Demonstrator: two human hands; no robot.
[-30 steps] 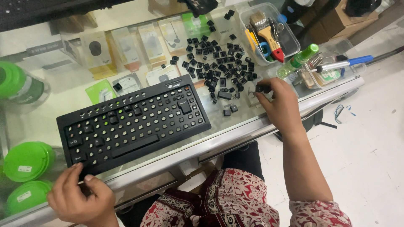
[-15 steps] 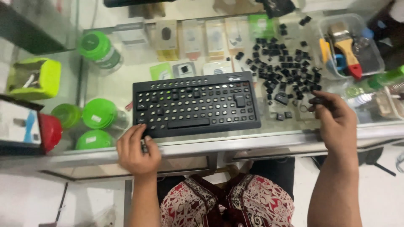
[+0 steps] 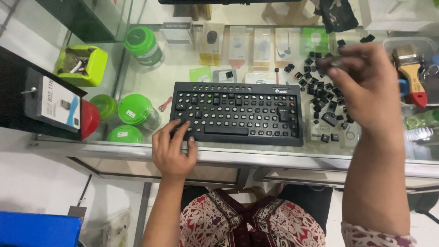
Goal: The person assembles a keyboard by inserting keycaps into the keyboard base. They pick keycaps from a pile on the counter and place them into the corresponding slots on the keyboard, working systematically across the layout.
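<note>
Black keyboard (image 3: pixel 238 113) sits flat at centre of the glass counter (image 3: pixel 274 158), most caps stripped so pale switch stems show, only a few keys fitted; loose black keycaps (image 3: pixel 320 87) piled just off its 3 o'clock edge. Versus half a second ago the right hand (image 3: pixel 361 87) has lifted off the pile and now hovers above it, fingers curled in a blurred pinch on what looks like one dark keycap. Left hand (image 3: pixel 173 148) rests on the keyboard's 7 o'clock corner, fingers spread flat on the keys, gripping nothing.
</note>
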